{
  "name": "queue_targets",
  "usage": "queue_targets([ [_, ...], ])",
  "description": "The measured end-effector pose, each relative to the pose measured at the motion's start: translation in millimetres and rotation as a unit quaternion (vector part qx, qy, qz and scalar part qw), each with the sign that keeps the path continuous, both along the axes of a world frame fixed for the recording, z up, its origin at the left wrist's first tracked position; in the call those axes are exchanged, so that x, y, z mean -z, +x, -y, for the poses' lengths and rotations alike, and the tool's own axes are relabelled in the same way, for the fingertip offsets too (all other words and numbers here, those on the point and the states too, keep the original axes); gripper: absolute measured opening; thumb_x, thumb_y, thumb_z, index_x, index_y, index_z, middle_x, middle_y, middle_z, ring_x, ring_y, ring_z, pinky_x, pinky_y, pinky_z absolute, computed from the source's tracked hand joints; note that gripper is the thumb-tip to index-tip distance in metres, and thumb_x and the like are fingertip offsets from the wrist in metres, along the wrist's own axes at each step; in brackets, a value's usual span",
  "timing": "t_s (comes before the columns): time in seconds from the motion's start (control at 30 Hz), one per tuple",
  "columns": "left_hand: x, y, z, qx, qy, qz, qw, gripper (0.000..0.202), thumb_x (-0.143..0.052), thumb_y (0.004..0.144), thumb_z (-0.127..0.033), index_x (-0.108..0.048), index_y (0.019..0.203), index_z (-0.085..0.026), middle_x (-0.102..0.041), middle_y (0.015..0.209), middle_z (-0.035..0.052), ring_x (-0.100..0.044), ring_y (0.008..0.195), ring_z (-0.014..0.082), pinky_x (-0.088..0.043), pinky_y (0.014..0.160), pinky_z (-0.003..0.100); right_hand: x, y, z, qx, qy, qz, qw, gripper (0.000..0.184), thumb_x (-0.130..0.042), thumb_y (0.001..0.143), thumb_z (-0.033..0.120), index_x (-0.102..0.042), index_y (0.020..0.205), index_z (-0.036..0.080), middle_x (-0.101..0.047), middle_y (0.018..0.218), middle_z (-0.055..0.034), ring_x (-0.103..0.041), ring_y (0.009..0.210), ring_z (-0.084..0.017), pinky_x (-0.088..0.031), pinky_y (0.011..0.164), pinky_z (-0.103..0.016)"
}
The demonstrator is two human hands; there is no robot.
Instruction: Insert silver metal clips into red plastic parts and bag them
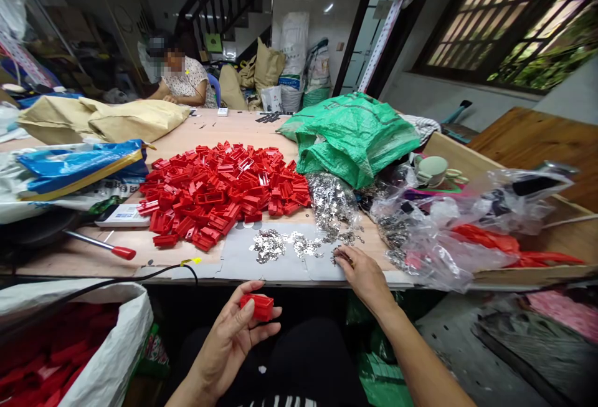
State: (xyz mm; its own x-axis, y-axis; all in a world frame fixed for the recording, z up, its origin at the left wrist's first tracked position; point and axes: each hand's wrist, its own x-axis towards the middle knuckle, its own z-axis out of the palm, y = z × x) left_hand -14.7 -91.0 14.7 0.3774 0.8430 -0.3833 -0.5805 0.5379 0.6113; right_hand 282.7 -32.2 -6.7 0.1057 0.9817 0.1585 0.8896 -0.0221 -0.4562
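A red plastic block-shaped part (258, 307) is gripped between the thumb and fingers of my left hand (233, 332), in front of the table edge. My right hand (362, 273) rests at the right end of the grey sheet (243, 257), fingers pinched together around a small metal piece (335, 256) that is mostly hidden. Left of those fingertips, loose shiny flat metal pieces (268, 246) lie spread on the sheet. Behind them is a large heap of red plastic parts (219, 189). A clear bag of metal pieces (331, 201) spills toward the sheet.
A lever with a red grip (124, 252) juts out at left, above a white sack (135, 326) of red parts. A green woven bag (350, 133) stands behind. Clear plastic bags (448, 239) and a cup (432, 170) fill the right side. Another person (184, 80) sits across the table.
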Motion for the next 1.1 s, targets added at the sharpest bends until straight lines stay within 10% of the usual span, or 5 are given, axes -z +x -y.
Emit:
queue_targets([
  [0.33, 1.5, 6.1, 0.0, -0.095, 0.211, -0.241, 0.942, 0.033, -0.076, 0.072, -0.022, -0.056, 0.098, -0.022, -0.068, 0.095, 0.0038, -0.066, 0.088, 0.0195, -0.051, 0.083, 0.031, -3.0, -7.9, 0.1, -0.002, 0.026, -0.112, 0.993, 0.024, -0.051, 0.084, 0.043, -0.061, 0.086, 0.022, -0.066, 0.085, -0.0048, -0.059, 0.075, -0.019, -0.045, 0.069, -0.031],
  [0.63, -1.1, 5.2, -1.0, -0.105, 0.316, -0.353, 0.874, 0.027, -0.074, 0.073, -0.021, -0.068, 0.098, -0.023, -0.070, 0.097, 0.0056, -0.065, 0.089, 0.0224, -0.049, 0.083, 0.031, -43.2, -81.3, 29.7, -0.173, -0.077, -0.305, 0.933, 0.023, -0.053, 0.088, 0.041, -0.061, 0.085, 0.020, -0.060, 0.076, -0.0004, -0.054, 0.070, -0.014, -0.042, 0.065, -0.024],
  [0.8, -6.3, 3.0, -3.3, -0.078, 0.269, -0.293, 0.914, 0.040, -0.075, 0.072, -0.024, -0.067, 0.112, -0.025, -0.069, 0.099, 0.0047, -0.064, 0.091, 0.0212, -0.047, 0.086, 0.031, -55.4, -106.0, 37.0, -0.225, -0.066, -0.286, 0.929, 0.016, -0.053, 0.089, 0.033, -0.063, 0.088, 0.021, -0.065, 0.078, -0.0004, -0.057, 0.070, -0.013, -0.044, 0.066, -0.023],
  [0.93, -6.6, 3.6, -5.0, 0.010, 0.133, -0.069, 0.989, 0.057, -0.065, 0.082, -0.031, -0.046, 0.136, -0.027, -0.065, 0.088, 0.0028, -0.065, 0.074, 0.0169, -0.051, 0.069, 0.030, -51.3, -112.0, 35.6, -0.252, -0.044, -0.272, 0.928, 0.011, -0.052, 0.090, 0.026, -0.062, 0.090, 0.021, -0.065, 0.082, -0.0015, -0.059, 0.073, -0.014, -0.046, 0.068, -0.023],
  [1.1, -0.4, 3.7, -5.4, 0.052, 0.048, 0.081, 0.994, 0.048, -0.055, 0.088, -0.033, -0.047, 0.133, -0.017, -0.062, 0.076, 0.0047, -0.064, 0.059, 0.0158, -0.047, 0.053, 0.024, -49.0, -116.1, 33.7, -0.293, -0.001, -0.251, 0.923, 0.012, -0.049, 0.090, 0.017, -0.060, 0.093, 0.021, -0.065, 0.086, -0.0024, -0.061, 0.077, -0.014, -0.048, 0.071, -0.024],
])
